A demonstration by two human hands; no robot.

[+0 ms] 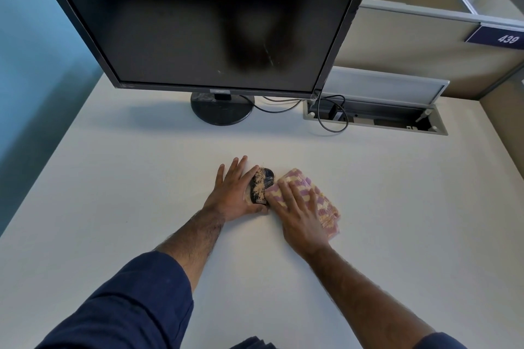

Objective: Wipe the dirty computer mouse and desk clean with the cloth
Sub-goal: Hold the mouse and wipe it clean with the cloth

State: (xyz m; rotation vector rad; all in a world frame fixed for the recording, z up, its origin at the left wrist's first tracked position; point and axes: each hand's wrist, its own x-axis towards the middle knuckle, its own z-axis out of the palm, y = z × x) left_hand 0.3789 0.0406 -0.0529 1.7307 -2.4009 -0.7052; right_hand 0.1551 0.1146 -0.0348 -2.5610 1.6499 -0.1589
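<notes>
On white desk [113,207], below the dark monitor [204,22]: hands at mouse and cloth.
Left hand [231,195] grasps black mouse [261,185], tan crumbs on top; right hand [297,215] flat, fingers spread, pressing folded pink-yellow cloth [320,201] just beside the mouse, touching it.

An office cubicle: monitor [209,20] on a white desk [113,193], numbered partition sign [499,37].

Left hand [236,193] steadies dusty mouse [261,185] on desk [141,178]; right hand [302,215] presses checked cloth [317,198] against mouse.
</notes>
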